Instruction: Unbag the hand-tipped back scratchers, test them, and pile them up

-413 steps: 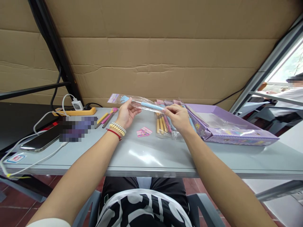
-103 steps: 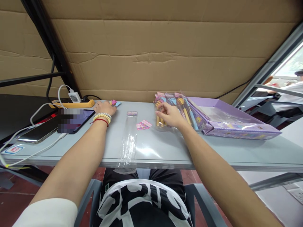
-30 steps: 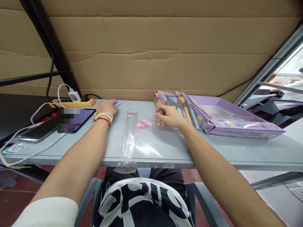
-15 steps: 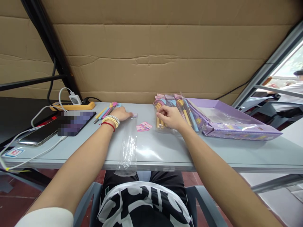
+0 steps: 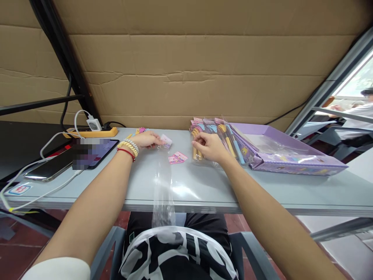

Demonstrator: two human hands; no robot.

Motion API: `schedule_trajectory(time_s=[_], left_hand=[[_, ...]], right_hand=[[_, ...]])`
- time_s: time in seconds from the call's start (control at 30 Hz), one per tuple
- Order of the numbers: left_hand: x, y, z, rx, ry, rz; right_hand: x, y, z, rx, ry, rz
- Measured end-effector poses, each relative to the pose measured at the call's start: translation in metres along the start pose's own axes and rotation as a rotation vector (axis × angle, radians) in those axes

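The clear sleeve is pinched by the left hand; loose sticks are half hidden at that hand's eleven o'clock, pink cards laid at four. Wrapped sticks are partly covered by the curled right hand, grip unclear, a purple box at three.

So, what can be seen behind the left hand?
Behind the left hand, parts of some sticks show, with pink and yellow visible. The rest is covered by the hand and bracelets, so their number and full length cannot be told.
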State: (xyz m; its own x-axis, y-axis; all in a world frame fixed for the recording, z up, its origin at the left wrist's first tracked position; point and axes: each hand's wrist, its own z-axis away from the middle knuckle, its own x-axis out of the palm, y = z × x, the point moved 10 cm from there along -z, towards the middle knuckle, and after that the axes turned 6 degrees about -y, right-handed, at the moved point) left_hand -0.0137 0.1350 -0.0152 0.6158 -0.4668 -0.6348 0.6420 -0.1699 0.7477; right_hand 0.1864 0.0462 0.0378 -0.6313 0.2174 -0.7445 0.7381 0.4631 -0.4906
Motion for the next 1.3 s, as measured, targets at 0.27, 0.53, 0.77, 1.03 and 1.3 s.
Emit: schedule_trajectory(time_s=[0.27,0.53,0.77,1.03,1.3], left_hand=[[0.057,0.082,0.024,0.422,-0.217,0.460],[0.059,0.082,0.016,0.416,-0.060,0.461],[0.081,0.077,0.018,0.277,-0.208,0.490],[0.086,0.082,0.019,0.326,-0.226,0.417],[0.069,0.100,0.029,0.606,0.001,0.296]], right_hand=[[-0.001,-0.016,0.003,-0.112,-0.004,-0.157],[-0.009,-0.027,0.009,-0.204,0.041,-0.158],[-0.009,-0.038,0.011,-0.355,0.165,0.127],[-0.001,-0.020,0.006,-0.194,0.096,0.006],[0.013,0.002,0.002,0.119,-0.054,-0.627]])
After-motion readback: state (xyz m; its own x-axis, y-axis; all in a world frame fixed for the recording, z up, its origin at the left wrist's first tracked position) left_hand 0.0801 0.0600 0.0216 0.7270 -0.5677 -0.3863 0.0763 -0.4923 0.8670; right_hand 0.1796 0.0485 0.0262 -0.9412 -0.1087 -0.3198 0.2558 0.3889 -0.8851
